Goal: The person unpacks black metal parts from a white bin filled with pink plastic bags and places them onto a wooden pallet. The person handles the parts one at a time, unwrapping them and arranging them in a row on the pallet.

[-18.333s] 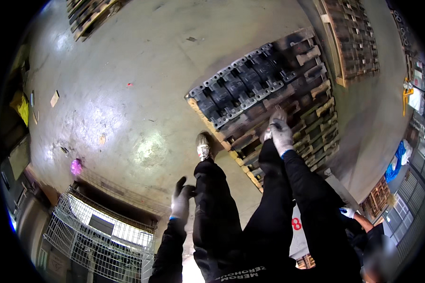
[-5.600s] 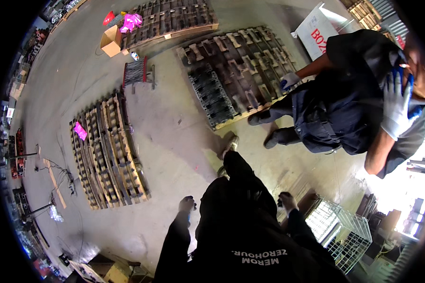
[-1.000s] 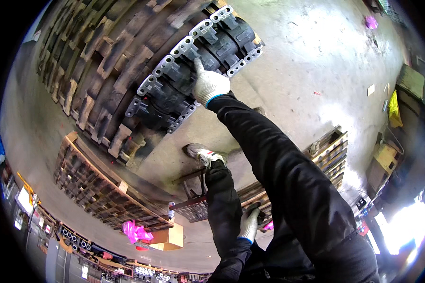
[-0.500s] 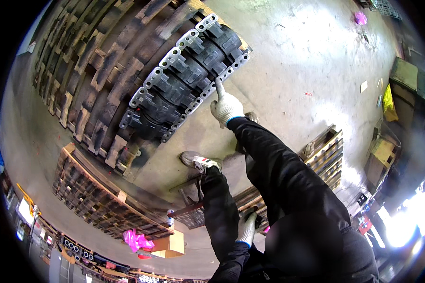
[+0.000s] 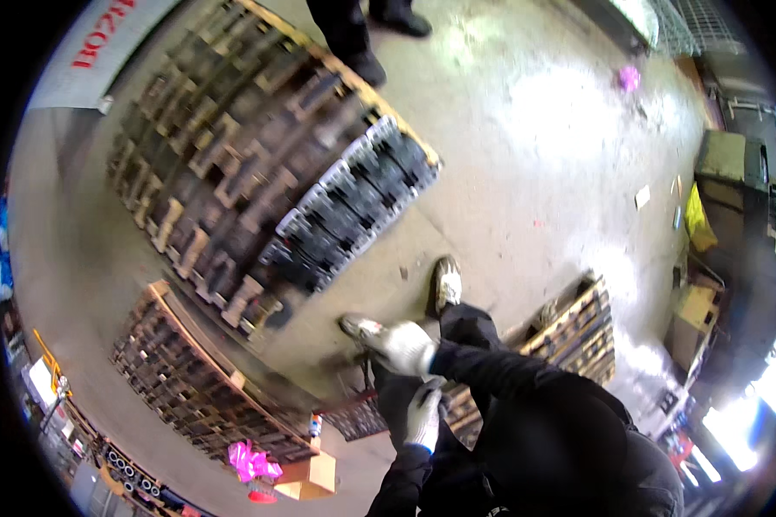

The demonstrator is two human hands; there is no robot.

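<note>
The long, ribbed black metal row (image 5: 351, 209) slants away rightward, ahead-left of my nearer white-gloved right hand (image 5: 403, 348) and white-gloved left hand (image 5: 423, 417), whose grips I can't make out.

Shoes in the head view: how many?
4: the wearer's left shoe, partly behind the right hand; right shoe, up and right of that hand; a co-worker's nearer dark shoe and farther dark shoe, at the top. More may hide in background clutter.

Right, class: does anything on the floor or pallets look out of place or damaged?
A pink bundle and a pale scrap lie loose on the floor, like litter. The dark parts look orderly, rowed on a pallet; damage can't be judged.
</note>
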